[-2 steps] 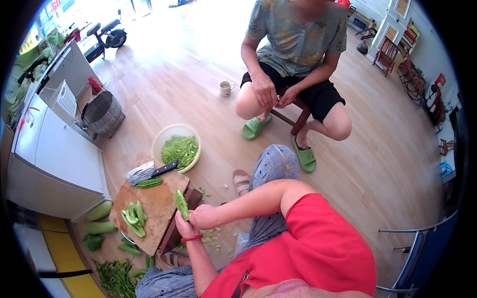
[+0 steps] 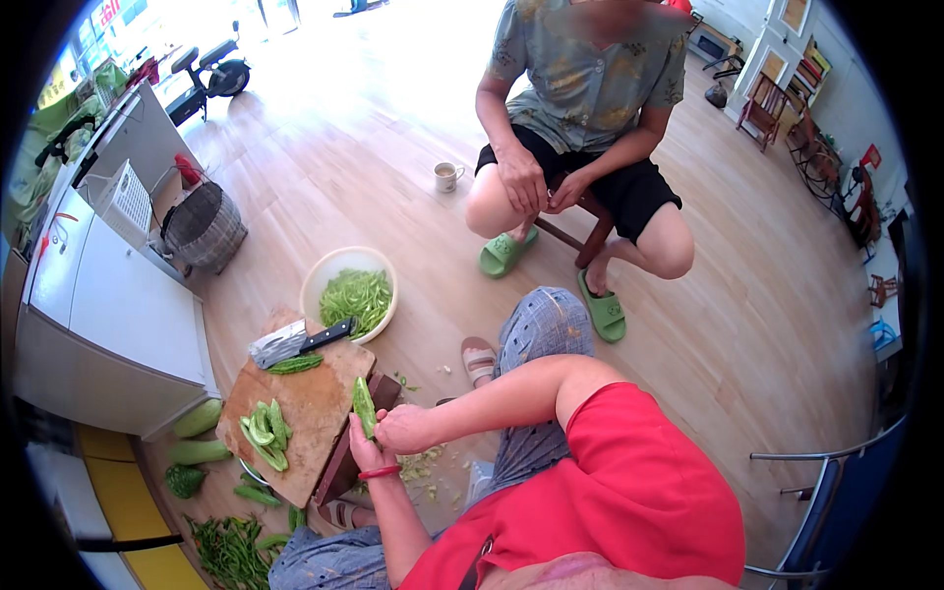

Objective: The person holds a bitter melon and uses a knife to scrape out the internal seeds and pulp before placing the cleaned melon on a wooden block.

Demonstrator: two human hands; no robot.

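Observation:
My left hand (image 2: pixel 366 450), with a red band at the wrist, is closed around the lower end of a halved bitter melon (image 2: pixel 364 405). Against that end presses my right hand (image 2: pixel 406 430), its fingers curled; whatever they grip is hidden. Both hands are beside the right edge of a wooden cutting board (image 2: pixel 320 408). Several hollowed bitter melon halves (image 2: pixel 264 433) lie on the board. Farther back on it rests a cleaver (image 2: pixel 280 342) with a black handle, next to another bitter melon piece (image 2: pixel 295 364).
Behind the board, a pale bowl (image 2: pixel 313 279) holds green strips (image 2: pixel 356 300). Whole gourds (image 2: pixel 199 450) and a heap of green peppers (image 2: pixel 231 549) lie on the floor at left. A seated person (image 2: pixel 590 128) faces me, near a mug (image 2: pixel 447 177). A woven basket (image 2: pixel 205 228) stands by the white cabinet (image 2: pixel 128 305).
The bitter melon half has tilted slightly to the right in my left hand. My right hand has barely shifted.

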